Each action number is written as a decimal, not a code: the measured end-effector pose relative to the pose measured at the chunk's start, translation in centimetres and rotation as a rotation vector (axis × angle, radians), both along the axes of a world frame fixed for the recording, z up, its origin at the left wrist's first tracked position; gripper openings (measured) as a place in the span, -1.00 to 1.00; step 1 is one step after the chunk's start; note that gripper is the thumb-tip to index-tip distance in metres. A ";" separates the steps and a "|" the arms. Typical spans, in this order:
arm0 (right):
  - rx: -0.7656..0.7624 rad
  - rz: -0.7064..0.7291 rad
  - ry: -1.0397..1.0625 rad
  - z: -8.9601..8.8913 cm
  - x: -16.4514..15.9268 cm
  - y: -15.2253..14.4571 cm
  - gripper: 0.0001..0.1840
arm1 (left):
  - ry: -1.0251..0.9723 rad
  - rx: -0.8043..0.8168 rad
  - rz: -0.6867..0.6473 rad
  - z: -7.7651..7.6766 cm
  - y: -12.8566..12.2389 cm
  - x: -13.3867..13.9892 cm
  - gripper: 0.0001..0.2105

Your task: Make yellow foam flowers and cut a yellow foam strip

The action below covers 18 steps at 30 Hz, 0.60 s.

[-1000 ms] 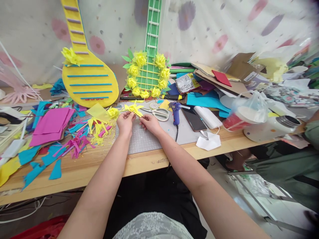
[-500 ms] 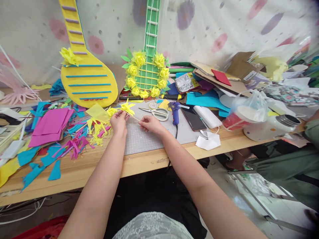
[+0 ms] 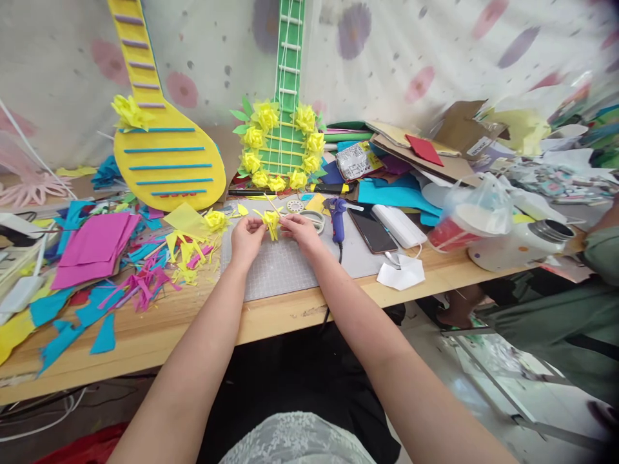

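Note:
Between my two hands, a yellow paper flower (image 3: 271, 225) hangs head down above the grey cutting mat (image 3: 275, 280). Its thin wooden stick (image 3: 273, 205) points up and away from me. My left hand (image 3: 248, 240) is closed, pinching the flower's left side. The fingers of my right hand (image 3: 300, 233) pinch its right side, and the fingertips are partly hidden by petals. Just beyond my right hand lie scissors (image 3: 316, 221), partly covered. Right of them is a purple glue gun (image 3: 337, 222). A finished-looking yellow paper flower (image 3: 216, 220) rests left of my left hand.
A yellow paper instrument (image 3: 169, 161) and a green one ringed with flowers (image 3: 286, 145) lean at the back. Paper scraps (image 3: 145, 277) cover the left side. A phone (image 3: 373, 231), power bank (image 3: 397, 225), bagged cup (image 3: 471, 222) and white jar (image 3: 520, 243) stand right. Someone's sleeve (image 3: 602, 258) shows far right.
The flower has turned from pointing left to hanging downward, and its stick now points up. My hands have come closer together, with my right fingers shifted from the stick to the flower.

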State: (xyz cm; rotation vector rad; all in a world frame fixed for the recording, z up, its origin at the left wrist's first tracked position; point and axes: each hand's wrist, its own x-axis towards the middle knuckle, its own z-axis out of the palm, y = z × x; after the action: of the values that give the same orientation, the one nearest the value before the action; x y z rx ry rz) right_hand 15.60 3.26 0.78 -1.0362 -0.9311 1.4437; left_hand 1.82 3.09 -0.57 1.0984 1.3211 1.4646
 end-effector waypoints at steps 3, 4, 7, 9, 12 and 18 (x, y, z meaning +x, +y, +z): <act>-0.021 -0.016 0.033 -0.1 0.0 0.1 -0.77 | -0.008 0.002 -0.003 0.0 -0.1 0.2 -0.87; -0.030 -0.002 0.060 -0.1 -0.1 0.1 -0.79 | -0.024 0.006 -0.005 0.1 -0.2 0.2 -0.86; -0.047 0.012 0.151 0.0 0.0 0.2 -0.85 | -0.137 0.011 -0.009 0.9 -0.6 0.5 -0.81; -0.055 -0.019 0.227 0.1 0.1 0.2 -0.90 | -0.231 -0.007 0.009 1.3 -0.8 0.6 -0.78; -0.092 -0.080 0.334 0.3 0.3 0.4 -0.91 | -0.293 -0.064 0.007 1.7 -1.1 0.9 -0.79; -0.138 -0.122 0.410 0.4 0.5 0.7 -0.84 | -0.281 -0.140 -0.153 1.9 -1.6 1.4 -0.76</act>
State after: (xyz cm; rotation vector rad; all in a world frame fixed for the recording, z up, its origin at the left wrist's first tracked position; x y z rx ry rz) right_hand 16.07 3.92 1.15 -0.8348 -0.4714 1.5564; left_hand 3.19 1.46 1.31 0.8486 1.1001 1.3363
